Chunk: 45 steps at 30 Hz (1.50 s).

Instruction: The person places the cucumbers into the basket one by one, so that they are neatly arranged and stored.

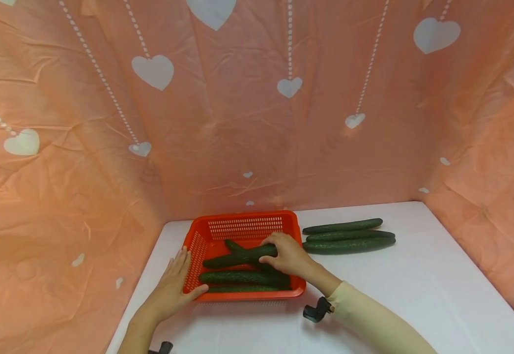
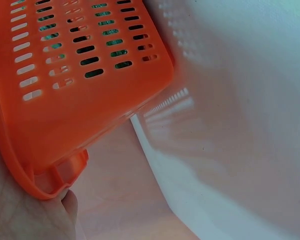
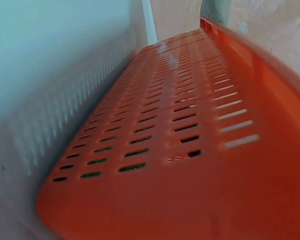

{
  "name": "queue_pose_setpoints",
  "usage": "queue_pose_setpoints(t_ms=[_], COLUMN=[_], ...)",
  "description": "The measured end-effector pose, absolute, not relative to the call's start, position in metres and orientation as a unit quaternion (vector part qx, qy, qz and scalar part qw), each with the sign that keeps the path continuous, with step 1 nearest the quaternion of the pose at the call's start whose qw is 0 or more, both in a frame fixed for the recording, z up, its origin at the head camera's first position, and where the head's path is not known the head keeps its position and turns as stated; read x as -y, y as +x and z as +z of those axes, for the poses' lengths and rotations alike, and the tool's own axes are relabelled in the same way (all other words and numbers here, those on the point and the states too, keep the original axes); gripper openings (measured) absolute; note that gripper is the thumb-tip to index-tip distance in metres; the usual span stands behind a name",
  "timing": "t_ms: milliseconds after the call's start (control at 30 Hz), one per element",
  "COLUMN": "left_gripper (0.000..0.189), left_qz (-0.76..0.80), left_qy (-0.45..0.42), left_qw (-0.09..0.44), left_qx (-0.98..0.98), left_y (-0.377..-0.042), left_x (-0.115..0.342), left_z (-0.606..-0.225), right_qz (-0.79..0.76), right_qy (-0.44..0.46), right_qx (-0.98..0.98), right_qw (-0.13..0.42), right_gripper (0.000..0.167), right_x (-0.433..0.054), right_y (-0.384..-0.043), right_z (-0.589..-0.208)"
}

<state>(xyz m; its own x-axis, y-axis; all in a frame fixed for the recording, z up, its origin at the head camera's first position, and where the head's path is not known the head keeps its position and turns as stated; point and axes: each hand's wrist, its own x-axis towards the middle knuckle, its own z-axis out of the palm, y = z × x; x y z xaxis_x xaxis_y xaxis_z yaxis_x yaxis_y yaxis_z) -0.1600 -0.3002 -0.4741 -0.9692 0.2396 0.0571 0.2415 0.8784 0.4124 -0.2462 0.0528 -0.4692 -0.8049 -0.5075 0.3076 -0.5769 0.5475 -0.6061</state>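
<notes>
My right hand (image 1: 289, 254) grips a dark green cucumber (image 1: 235, 258) inside the red plastic basket (image 1: 257, 296), thumb in front and fingers over the top. This cucumber lies slanted across another cucumber (image 1: 231, 245). Toward the front wall lie two more, a thick cucumber (image 1: 239, 277) and a partly hidden one (image 1: 243, 289). My left hand (image 1: 173, 282) rests on the basket's front left corner, fingers extended along the left rim, thumb at the front rim. In the left wrist view that hand (image 2: 25, 210) touches the rim. The right wrist view shows only the slotted basket wall (image 3: 190, 185).
To the basket's right, three cucumbers (image 1: 350, 246) lie side by side on the white table (image 1: 372, 295). An orange sheet with white hearts (image 1: 239, 123) stands behind and at both sides. A black wrist mount (image 1: 318, 310) sits under the right wrist.
</notes>
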Motion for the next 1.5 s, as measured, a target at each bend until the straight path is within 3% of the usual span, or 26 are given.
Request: queue_pose_setpoints(t_ms=[900,1133,1500], left_gripper=[0.113,0.112,0.112], left_qz=[-0.221,-0.225,-0.225], left_qy=[-0.119,-0.114,-0.115], left_qw=[-0.005,-0.013,-0.012], left_qx=[0.968,0.968,0.968], left_y=[-0.159,-0.161,-0.161], left_x=[0.299,0.298,0.299], left_z=[-0.473,-0.472,-0.473], right_qz=[0.369,0.430,0.446], right_qy=[0.308,0.278,0.253], right_qx=[0.876,0.859,0.855], right_qw=[-0.033,0.011,0.077], right_gripper=[0.030,0.024,0.029], right_x=[-0.042,-0.056,-0.119], right_y=[-0.250,-0.253,-0.254], right_z=[-0.474,-0.469,-0.465])
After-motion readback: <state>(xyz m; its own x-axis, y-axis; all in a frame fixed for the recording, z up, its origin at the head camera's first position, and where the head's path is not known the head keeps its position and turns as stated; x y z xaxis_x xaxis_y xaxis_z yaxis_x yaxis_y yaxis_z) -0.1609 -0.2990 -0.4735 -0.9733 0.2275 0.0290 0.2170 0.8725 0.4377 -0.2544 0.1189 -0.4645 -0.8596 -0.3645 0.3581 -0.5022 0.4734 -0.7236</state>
